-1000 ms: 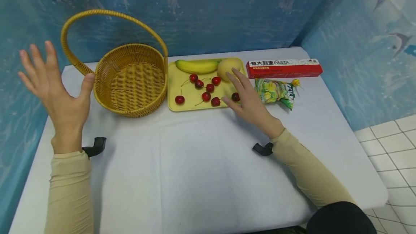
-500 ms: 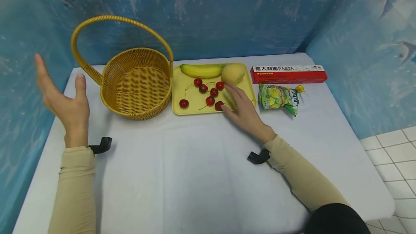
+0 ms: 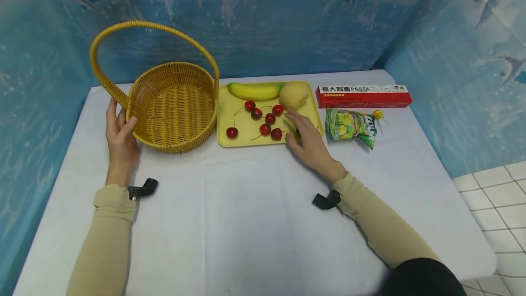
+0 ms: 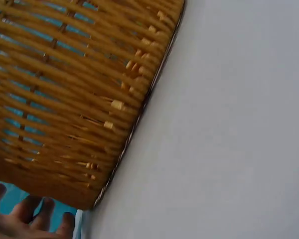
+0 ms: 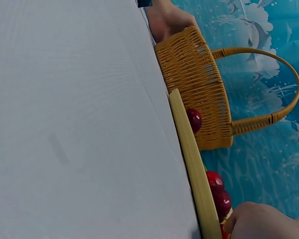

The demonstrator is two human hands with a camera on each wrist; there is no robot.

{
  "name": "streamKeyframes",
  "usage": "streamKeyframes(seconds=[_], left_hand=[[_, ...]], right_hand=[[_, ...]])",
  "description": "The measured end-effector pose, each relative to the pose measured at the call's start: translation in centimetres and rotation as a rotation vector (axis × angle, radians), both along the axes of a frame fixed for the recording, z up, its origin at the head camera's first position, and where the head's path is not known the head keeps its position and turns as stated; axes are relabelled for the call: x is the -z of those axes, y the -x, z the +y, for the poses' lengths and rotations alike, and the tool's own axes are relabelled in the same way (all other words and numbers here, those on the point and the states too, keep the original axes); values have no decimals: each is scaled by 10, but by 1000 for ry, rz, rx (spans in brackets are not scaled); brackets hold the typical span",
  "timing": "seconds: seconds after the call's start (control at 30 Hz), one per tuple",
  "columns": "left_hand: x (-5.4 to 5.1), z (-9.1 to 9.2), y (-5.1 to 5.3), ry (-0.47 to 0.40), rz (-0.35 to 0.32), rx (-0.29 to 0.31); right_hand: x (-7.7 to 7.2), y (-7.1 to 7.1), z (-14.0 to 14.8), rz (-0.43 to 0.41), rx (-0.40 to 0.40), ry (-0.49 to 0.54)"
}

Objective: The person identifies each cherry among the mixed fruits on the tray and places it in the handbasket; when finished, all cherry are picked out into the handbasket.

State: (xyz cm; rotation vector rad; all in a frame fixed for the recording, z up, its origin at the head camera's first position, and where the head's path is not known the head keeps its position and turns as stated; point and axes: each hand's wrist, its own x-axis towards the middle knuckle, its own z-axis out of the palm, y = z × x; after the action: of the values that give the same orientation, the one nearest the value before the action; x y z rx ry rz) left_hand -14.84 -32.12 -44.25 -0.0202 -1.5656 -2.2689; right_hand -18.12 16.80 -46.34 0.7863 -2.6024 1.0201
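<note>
A yellow wicker basket with a tall arched handle stands at the left back of the table. My left hand is at its left side, thumb near the rim and fingers beside the wall. In the left wrist view, the fingertips show a gap from the wicker. My right hand hovers over the right front of a yellow tray, fingers loosely bent. A dark cherry partly shows between its thumb and fingers; no grip on it is visible. Several other cherries lie on the tray.
A banana and a pale yellow round fruit lie along the tray's back. Right of the tray are a red pasta box and a green snack packet. A blue printed backdrop stands behind.
My left hand has come from a raised, spread pose down and right to the basket's side. The right hand has moved slightly left relative to the tray, toward the cherries. The basket stays put.
</note>
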Motion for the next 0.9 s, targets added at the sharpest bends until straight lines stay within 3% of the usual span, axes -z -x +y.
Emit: streamKeyframes(seconds=[0.13, 0.4, 0.57, 0.9], left_hand=[[4, 11, -1, 67, -44, 36], [0, 32, -3, 57, -79, -71], [-3, 39, -2, 22, -73, -83], [-2, 39, -5, -21, -72, -109]], right_hand=[[2, 0, 1, 5, 28, -3], [4, 3, 0, 51, 61, 27], [5, 1, 3, 48, 107, 38], [-18, -14, 1, 18, 165, -53]])
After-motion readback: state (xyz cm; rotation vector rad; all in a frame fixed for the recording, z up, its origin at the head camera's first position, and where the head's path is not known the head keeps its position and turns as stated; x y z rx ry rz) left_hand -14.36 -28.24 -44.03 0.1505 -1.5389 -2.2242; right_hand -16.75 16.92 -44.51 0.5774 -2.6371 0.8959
